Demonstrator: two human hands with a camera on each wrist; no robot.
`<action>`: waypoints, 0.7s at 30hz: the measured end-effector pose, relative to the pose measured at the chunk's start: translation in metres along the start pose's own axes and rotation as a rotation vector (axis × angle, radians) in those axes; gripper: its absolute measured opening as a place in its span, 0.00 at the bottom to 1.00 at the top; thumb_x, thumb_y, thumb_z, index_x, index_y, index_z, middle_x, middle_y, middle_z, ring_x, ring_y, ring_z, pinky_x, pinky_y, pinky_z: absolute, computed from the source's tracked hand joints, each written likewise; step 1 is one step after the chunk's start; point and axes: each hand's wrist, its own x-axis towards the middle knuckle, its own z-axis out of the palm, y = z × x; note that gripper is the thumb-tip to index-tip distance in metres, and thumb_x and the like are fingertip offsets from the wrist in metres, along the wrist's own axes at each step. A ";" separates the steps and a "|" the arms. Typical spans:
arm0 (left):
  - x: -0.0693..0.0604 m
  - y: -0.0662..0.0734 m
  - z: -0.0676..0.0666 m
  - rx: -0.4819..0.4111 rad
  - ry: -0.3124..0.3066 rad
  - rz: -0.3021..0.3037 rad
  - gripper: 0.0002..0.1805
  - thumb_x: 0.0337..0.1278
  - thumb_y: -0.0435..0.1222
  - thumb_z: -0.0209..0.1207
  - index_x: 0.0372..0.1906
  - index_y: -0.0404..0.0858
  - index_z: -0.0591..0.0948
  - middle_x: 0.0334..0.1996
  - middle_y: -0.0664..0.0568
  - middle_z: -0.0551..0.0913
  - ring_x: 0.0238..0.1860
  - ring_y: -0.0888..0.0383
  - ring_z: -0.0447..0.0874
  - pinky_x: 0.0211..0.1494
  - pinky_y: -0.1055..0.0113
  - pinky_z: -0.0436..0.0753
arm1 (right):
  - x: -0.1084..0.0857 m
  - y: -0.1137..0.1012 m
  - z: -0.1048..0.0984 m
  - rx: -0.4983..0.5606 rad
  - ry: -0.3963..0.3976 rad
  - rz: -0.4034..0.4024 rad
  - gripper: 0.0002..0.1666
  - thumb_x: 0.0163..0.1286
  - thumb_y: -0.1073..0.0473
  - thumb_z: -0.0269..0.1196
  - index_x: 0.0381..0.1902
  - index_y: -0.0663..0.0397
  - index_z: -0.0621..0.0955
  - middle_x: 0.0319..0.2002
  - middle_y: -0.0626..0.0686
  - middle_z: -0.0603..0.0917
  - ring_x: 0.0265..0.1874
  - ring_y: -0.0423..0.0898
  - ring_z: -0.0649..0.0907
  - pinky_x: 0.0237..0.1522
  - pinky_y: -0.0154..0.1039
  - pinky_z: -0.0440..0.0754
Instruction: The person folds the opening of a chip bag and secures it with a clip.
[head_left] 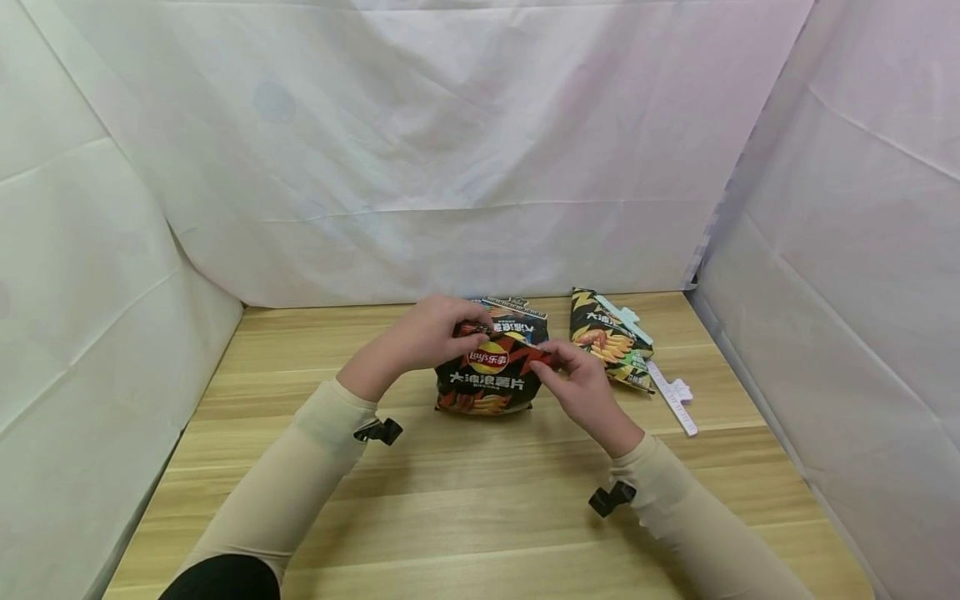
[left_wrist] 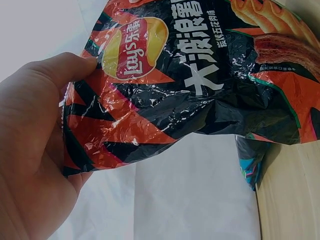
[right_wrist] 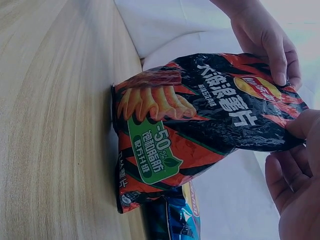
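Note:
A black-and-red bag of Lay's potato chips (head_left: 483, 387) stands upright on the table, its printed front facing me. My left hand (head_left: 431, 337) pinches the top edge near the left corner, thumb on the front, as the left wrist view shows on the bag (left_wrist: 145, 127). At the opposite top corner, my right hand (head_left: 588, 392) pinches the edge between thumb and fingers. The right wrist view shows both hands on the upper edge of the chip bag (right_wrist: 200, 100), whose bottom rests on the wood. Whether the top is sealed, I cannot tell.
Directly behind stands a blue chip bag (head_left: 525, 327) with a pale clip (head_left: 517, 307) across its top. To the right lies a black-and-yellow chip bag (head_left: 603, 342) bearing a light blue clip (head_left: 625, 317). A white clip (head_left: 672, 398) lies beside it. White cloth (head_left: 450, 167) encloses the table.

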 end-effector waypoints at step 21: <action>-0.004 -0.020 -0.001 -0.211 0.044 0.041 0.10 0.76 0.30 0.69 0.47 0.46 0.96 0.46 0.58 0.93 0.37 0.61 0.87 0.43 0.58 0.86 | 0.000 0.013 -0.003 -0.411 -0.011 -0.494 0.27 0.68 0.83 0.69 0.58 0.55 0.93 0.45 0.55 0.84 0.34 0.45 0.80 0.34 0.35 0.77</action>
